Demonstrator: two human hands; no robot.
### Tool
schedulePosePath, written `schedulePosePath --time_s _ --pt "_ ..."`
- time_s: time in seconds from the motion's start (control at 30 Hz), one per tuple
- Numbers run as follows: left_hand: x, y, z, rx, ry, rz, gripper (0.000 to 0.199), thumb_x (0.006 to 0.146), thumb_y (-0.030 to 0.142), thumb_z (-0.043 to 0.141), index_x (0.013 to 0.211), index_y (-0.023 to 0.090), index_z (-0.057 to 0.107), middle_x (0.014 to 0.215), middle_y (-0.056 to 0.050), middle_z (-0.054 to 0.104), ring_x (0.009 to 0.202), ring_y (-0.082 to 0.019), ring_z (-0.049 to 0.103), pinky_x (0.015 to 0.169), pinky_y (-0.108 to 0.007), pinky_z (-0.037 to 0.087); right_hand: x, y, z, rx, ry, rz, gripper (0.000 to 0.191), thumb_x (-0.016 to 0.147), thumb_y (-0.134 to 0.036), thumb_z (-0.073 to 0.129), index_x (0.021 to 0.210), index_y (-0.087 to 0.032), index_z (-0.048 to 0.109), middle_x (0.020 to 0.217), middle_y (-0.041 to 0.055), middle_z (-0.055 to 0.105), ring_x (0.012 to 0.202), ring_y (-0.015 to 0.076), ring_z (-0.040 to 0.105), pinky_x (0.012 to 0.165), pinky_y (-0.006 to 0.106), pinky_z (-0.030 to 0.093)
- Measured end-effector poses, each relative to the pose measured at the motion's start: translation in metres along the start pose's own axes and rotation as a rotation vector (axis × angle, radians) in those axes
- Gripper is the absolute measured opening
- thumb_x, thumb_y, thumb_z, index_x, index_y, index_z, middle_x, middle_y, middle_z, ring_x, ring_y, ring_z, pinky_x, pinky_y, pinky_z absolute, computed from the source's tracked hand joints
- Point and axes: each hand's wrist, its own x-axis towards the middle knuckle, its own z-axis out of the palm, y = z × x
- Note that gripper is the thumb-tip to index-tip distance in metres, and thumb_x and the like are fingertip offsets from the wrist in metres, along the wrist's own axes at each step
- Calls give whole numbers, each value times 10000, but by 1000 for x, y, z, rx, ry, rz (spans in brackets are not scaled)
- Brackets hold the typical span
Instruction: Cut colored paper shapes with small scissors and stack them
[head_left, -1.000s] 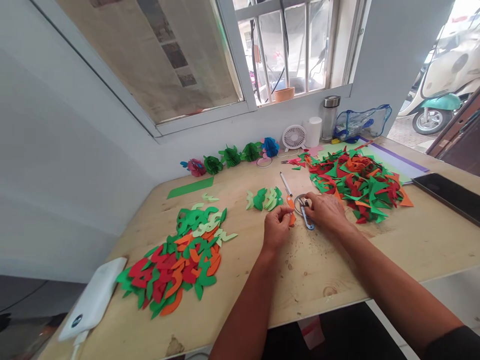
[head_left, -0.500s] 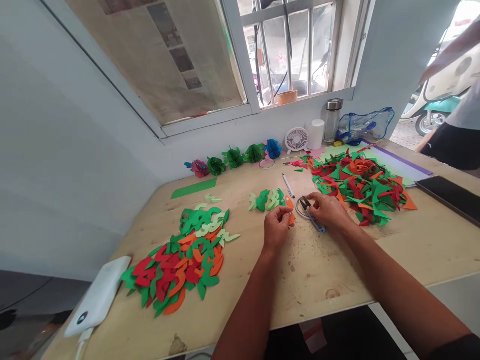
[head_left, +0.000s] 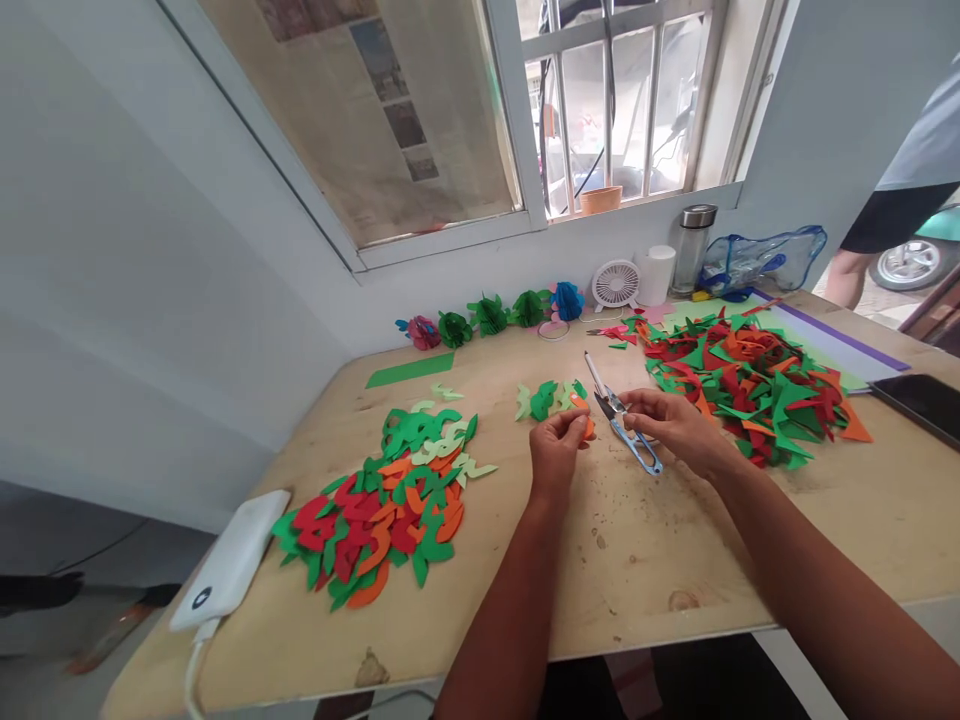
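My left hand point(head_left: 556, 447) is closed, its thumb and fingertips pinching a small orange paper piece point(head_left: 589, 428) above the table. Close by on the right, my right hand point(head_left: 671, 425) is closed on small blue-handled scissors point(head_left: 636, 446). Their dark blades point up and left, near the orange piece, and the loop end slants down toward me. Just beyond both hands lies a white pen point(head_left: 592, 370), partly behind the blades. Several green paper cutouts point(head_left: 544, 400) form a short row past my left hand.
Cut paper shapes point(head_left: 390, 500) are heaped at left, paper scraps point(head_left: 757, 380) at right. Folded paper flowers point(head_left: 491, 314), a fan point(head_left: 616, 285) and a glass bottle point(head_left: 691, 250) line the wall. A power bank point(head_left: 229, 560) and a phone point(head_left: 922, 400) lie near opposite edges.
The view has shifted, so the table's things appear farther right. The scissors have turned in my right hand and show more of their handle. My left hand still pinches the orange paper.
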Motion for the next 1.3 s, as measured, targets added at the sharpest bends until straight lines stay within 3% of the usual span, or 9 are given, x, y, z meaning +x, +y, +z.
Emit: schedulePosePath --time_s 0.4,0.77,0.97,1.13,1.3 --pt "0 2 -1 -47 1 64 307 633 417 729 672 115 693 641 -59 650 540 -115 588 537 -243 484 -2 -2 4 -64 -57 -20 459 695 -490 689 1016 -163 676 686 10 607 626 135 531 528 243 420" --pt "-2 4 0 -50 -8 61 242 636 359 710 619 122 663 602 -50 632 529 -111 575 566 -250 487 -3 -6 4 -64 -125 -22 437 716 -483 675 1010 -160 673 682 7 602 603 123 512 526 238 404" --pt "-2 5 1 -36 47 101 202 639 316 690 594 125 642 574 -39 629 504 -101 554 564 -244 486 -2 -4 3 -20 -120 -25 408 708 -447 685 1004 -167 658 684 2 587 596 118 503 518 232 390" --pt "0 5 -1 -37 126 112 188 647 309 678 612 125 660 556 -22 623 502 -107 564 563 -252 492 3 5 -2 -151 70 -91 367 737 -407 622 1012 -165 651 621 -12 545 552 120 482 488 235 358" --pt "1 3 -1 -68 112 117 200 641 321 704 646 123 683 580 -32 644 516 -114 578 569 -261 493 6 15 -4 -749 369 -124 234 782 -302 543 952 -204 671 697 25 654 647 171 574 570 273 367"
